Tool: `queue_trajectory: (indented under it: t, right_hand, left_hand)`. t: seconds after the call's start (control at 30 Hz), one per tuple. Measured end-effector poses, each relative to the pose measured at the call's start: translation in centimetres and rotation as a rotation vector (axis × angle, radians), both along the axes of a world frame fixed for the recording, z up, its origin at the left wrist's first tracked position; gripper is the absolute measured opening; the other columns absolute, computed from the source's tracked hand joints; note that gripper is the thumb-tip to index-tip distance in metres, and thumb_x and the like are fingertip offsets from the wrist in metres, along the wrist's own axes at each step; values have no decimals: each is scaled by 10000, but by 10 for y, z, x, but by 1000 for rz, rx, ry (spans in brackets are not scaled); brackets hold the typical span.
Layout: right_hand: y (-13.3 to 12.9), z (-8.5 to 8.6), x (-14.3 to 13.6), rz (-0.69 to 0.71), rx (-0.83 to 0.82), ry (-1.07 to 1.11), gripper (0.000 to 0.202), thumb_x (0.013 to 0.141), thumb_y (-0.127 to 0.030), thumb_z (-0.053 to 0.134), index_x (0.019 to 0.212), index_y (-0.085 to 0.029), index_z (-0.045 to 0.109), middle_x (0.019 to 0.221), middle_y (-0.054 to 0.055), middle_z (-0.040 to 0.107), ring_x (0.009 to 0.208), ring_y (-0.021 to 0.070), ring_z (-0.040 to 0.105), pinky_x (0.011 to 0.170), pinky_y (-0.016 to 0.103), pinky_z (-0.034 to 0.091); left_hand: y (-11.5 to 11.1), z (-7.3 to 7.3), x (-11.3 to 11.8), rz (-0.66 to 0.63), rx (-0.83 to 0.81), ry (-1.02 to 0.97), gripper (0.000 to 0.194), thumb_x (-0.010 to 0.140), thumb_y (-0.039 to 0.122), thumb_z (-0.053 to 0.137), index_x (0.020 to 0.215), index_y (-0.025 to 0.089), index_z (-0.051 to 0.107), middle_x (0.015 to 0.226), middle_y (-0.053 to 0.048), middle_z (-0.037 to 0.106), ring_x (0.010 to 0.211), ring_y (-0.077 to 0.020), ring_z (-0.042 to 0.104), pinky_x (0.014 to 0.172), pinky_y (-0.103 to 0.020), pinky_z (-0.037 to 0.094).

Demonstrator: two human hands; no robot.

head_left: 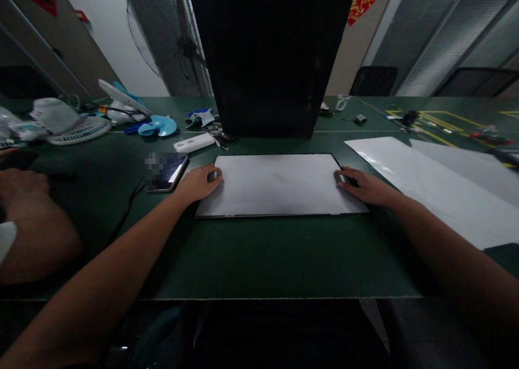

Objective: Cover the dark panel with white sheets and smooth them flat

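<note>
A flat white rectangular panel (275, 185) with a thin dark frame lies on the green table in front of me. My left hand (201, 182) grips its left edge, with thumb and fingers curled around the side. At the opposite edge, my right hand (359, 185) holds the panel the same way, thumb over the white face. The undersides of the fingers are hidden. A smartphone (172, 172), partly blurred out, lies just left of my left hand.
Behind the panel stands a large black screen-like board (275, 60). White sheets (433, 185) lie at right. A white device (194, 143), a blue fan blade (158, 125) and a white fan grille (81, 130) sit at left. Another person's arm (36, 234) rests at far left.
</note>
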State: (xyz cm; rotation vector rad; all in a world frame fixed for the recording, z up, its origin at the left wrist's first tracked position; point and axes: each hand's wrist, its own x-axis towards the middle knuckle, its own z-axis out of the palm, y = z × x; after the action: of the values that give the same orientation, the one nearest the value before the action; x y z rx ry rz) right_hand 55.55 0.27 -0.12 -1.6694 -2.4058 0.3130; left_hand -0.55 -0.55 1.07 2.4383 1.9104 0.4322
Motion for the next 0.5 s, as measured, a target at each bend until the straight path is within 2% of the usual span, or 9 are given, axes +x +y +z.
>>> queue_trajectory:
  t: [0.27, 0.5]
  right_hand:
    - [0, -2, 2, -13, 9, -7, 649, 997, -627, 467, 1562, -320, 552, 1665, 70, 415, 1416, 407, 516, 1168, 658, 419]
    - [0, -2, 2, -10, -10, -2, 675, 994, -680, 443, 1555, -319, 547, 1680, 50, 393, 1451, 380, 485, 1221, 616, 372]
  left_hand:
    - [-1, 1, 1, -10, -7, 18, 484, 964, 483, 499, 1273, 179, 712, 1336, -132, 712, 1174, -333, 692, 1069, -438, 514]
    - [-2, 2, 1, 2, -9, 7, 478, 959, 484, 511, 1282, 196, 715, 1350, -127, 708, 1184, -331, 691, 1068, -434, 515]
